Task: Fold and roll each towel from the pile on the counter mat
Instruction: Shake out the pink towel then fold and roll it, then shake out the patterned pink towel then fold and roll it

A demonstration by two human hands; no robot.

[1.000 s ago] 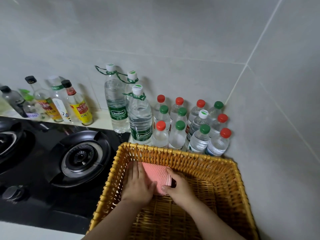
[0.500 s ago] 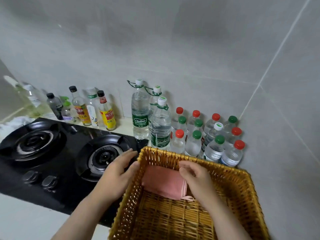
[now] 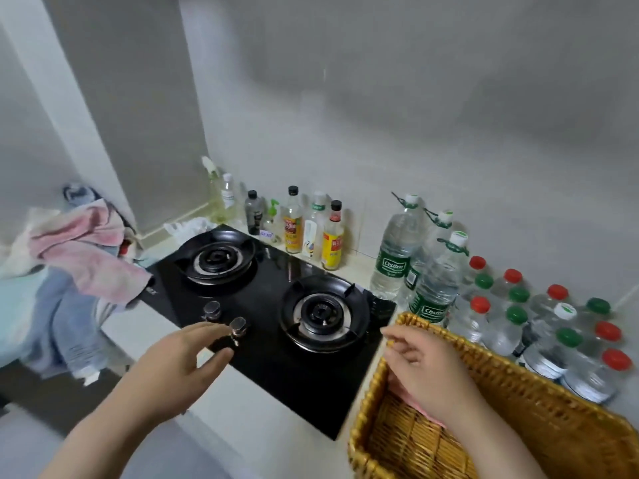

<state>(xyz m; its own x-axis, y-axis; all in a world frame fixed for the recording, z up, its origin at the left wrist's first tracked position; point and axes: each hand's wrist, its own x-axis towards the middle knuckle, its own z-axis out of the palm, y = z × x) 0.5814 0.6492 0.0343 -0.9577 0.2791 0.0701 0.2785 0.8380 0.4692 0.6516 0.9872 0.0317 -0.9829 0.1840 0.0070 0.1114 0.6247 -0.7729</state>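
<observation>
So the left hand [image 3: 179, 368] hovers over the front edge of the black gas hob [image 3: 262, 368], just short of the two knobs [image 3: 238, 327]. Its fingers are relaxed and a bit spread, holding nothing. The right hand [image 3: 425, 371] is over the near-left corner of the wicker basket [image 3: 560, 420], fingers loosely curled with the tips close to the rim. It's motion-blurred, but nothing shows between them, and I can't tell if they touch the weave.

The folded pink towel [image 3: 401, 393] lies inside the basket at that same corner, mostly hidden under the right hand, only a sliver of pink peeking out along the palm. The towel pile [image 3: 79, 257] sits well apart on the far left, past the hob's left end: a pink one draped on top, blue ones hanging down below it.

Along the wall behind the hob stands a row of sauce bottles [image 3: 294, 226], then three big water bottles [image 3: 394, 257]. A cluster of small water bottles [image 3: 518, 323] with red and green caps sits on the surface right behind the basket
</observation>
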